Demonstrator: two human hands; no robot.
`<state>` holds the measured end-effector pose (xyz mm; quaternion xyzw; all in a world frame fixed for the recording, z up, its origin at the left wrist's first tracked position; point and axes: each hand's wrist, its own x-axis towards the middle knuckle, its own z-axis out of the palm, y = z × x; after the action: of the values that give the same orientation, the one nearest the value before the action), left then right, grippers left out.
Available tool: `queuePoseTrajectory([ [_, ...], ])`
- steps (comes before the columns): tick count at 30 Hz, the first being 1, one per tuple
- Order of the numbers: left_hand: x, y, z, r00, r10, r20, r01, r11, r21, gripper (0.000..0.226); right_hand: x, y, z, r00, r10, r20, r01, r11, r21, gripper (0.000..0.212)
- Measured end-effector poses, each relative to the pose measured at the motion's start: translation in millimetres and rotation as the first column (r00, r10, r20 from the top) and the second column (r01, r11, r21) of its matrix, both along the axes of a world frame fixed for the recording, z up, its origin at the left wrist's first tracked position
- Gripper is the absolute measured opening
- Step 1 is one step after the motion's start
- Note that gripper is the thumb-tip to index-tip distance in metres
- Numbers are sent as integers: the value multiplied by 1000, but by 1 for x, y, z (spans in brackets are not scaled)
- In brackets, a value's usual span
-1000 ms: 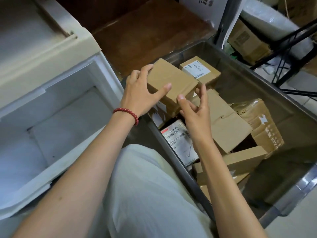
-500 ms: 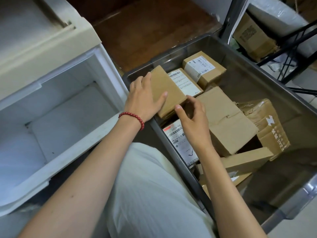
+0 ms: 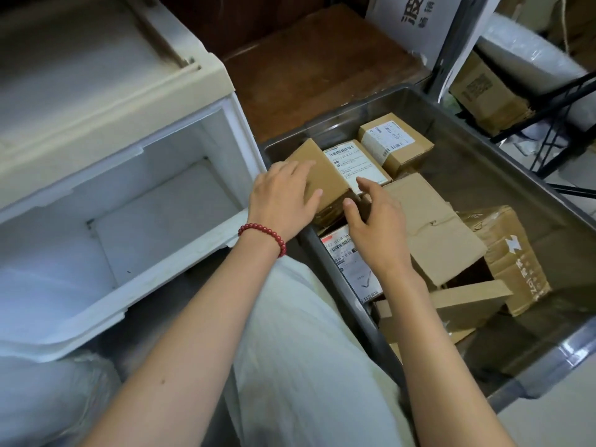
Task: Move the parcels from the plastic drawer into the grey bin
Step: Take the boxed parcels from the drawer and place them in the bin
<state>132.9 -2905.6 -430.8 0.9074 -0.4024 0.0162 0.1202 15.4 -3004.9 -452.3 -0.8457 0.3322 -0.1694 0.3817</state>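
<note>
Brown and unmarked, the flat cardboard parcel [image 3: 325,175] sits in the near-left corner of the grey plastic bin [image 3: 483,175], tilted on top of other parcels. The left hand [image 3: 283,198] lies on its top face, fingers nearly straight and spread across the left part, thumb stretched out along the near edge. It presses down rather than pinching. A red bead bracelet [image 3: 267,233] circles that wrist.

The right hand [image 3: 377,227] is just to the right of the parcel's near corner, fingers loose and slightly bent, thumb held apart from them, holding nothing. Whether its thumb touches the cardboard cannot be told. Its forefinger reaches over a parcel with a white barcode label [image 3: 354,159] that lies against the plain one's right side.

Farther back stands a small labelled cardboard box [image 3: 396,143]. To the right lie a large plain cardboard parcel [image 3: 429,227] and a tape-wrapped brown parcel [image 3: 509,253]. The white plastic drawer [image 3: 180,262] stands pulled out on the left, with no parcels visible inside.
</note>
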Motion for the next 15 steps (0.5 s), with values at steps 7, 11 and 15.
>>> queuePoseTrajectory([
  [7, -31, 63, 50, 977, 143, 156, -131, 988, -87, 47, 1, 19, 49, 985, 141, 95, -126, 982, -143, 42],
  [11, -38, 128, 87, 937, 273, 216, -258, 961, -97, 49, 9, 46, 86, 951, 274, 140, -240, 946, -218, 43],
  [15, -39, 197, 134, 853, 434, 289, -421, 901, -110, 50, 19, 84, 132, 884, 429, 183, -359, 877, -320, 49],
])
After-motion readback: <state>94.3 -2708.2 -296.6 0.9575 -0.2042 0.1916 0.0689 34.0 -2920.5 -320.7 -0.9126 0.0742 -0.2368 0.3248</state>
